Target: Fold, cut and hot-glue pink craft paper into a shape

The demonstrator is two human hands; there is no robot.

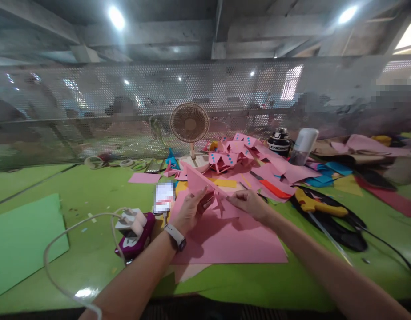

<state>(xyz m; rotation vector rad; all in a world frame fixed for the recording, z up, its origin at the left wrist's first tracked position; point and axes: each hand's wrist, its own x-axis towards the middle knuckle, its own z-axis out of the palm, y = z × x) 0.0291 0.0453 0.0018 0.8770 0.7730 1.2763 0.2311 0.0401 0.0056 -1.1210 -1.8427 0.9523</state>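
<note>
Both of my hands hold a folded pink paper piece (199,180) just above a large pink sheet (232,235) lying on the green table. My left hand (191,209), with a watch on its wrist, grips the paper's left part with curled fingers. My right hand (247,202) pinches the paper's right edge. The folded paper rises to a point at the upper left.
A pile of pink folded pieces with blue dots (239,153) lies behind. A small fan (189,124), a white bottle (304,144), a yellow glue gun (317,204), a purple device with a white plug (134,231) and a green sheet (22,240) surround the work spot. Mesh fence behind.
</note>
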